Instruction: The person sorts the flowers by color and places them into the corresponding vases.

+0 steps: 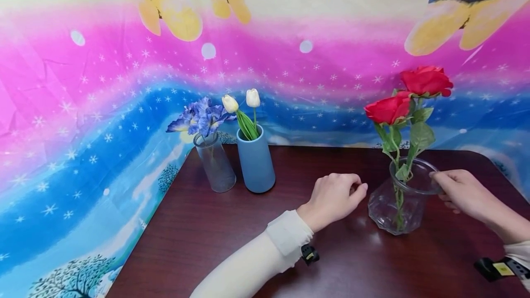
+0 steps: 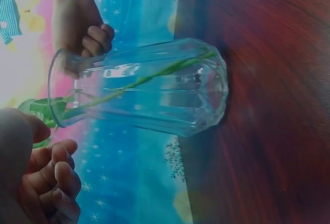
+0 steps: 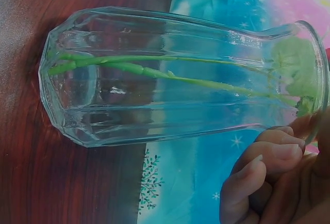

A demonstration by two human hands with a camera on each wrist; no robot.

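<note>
A clear glass vase (image 1: pixel 414 201) with faceted sides stands on the dark table at the right, two red roses (image 1: pixel 426 82) in it. Their green stems (image 3: pixel 129 66) reach down to the vase's base. My right hand (image 1: pixel 468 192) pinches the vase's rim from the right, with thumb and fingers at the glass. To the left of the vase, my left hand (image 1: pixel 335 197) hovers over the table, its fingers loosely curled around nothing. In the left wrist view its fingers (image 2: pixel 62 177) sit near the vase's mouth, apart from the glass.
Farther left, a grey-blue glass vase (image 1: pixel 217 164) holds blue-purple flowers (image 1: pixel 203 116). Beside it, an opaque blue vase (image 1: pixel 256 164) contains two white tulips (image 1: pixel 252 98). Behind the table (image 1: pixel 186 243) hangs a printed cloth (image 1: pixel 269 68) with snowflakes and yellow figures.
</note>
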